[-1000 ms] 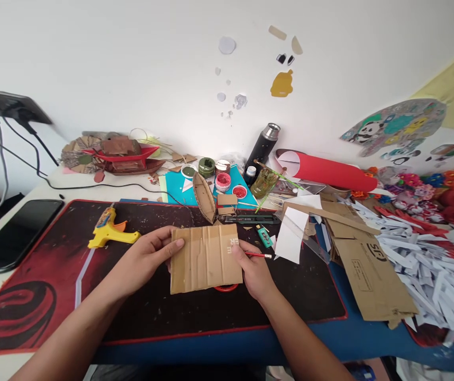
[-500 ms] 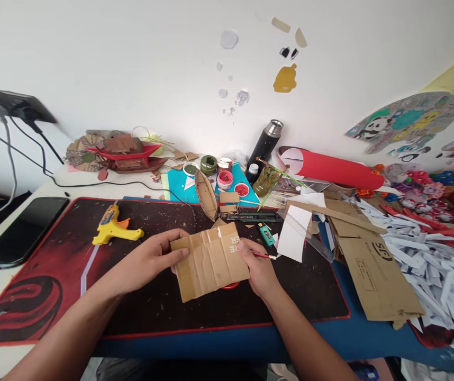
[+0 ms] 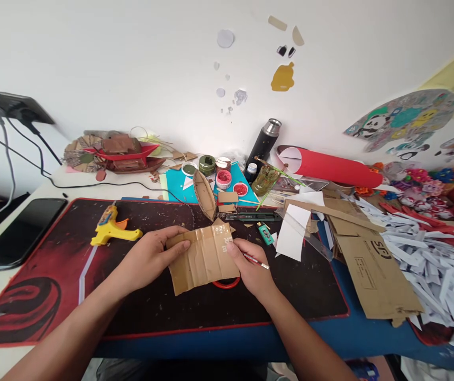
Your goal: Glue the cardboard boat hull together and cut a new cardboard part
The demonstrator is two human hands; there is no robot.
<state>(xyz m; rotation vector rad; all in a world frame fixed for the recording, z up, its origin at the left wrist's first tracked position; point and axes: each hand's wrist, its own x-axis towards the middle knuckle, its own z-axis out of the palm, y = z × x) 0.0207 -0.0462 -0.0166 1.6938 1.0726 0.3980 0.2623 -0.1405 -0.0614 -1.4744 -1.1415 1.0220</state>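
A dark red desk mat [image 3: 44, 275] fills the desk. At its centre lies a cardboard piece [image 3: 203, 256]; the left hand [image 3: 147, 259] pinches its nine o'clock edge, the right hand [image 3: 251, 267] its three o'clock edge, fingers also clasping a red pencil [image 3: 255, 260]. A yellow glue gun [image 3: 110, 228] sits at ten o'clock.

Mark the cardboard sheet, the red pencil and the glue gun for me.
cardboard sheet [image 3: 203, 259], head view, middle of its flat face.
red pencil [image 3: 255, 260], head view, shaft past the right hand's fingers.
glue gun [image 3: 110, 226], head view, yellow body.
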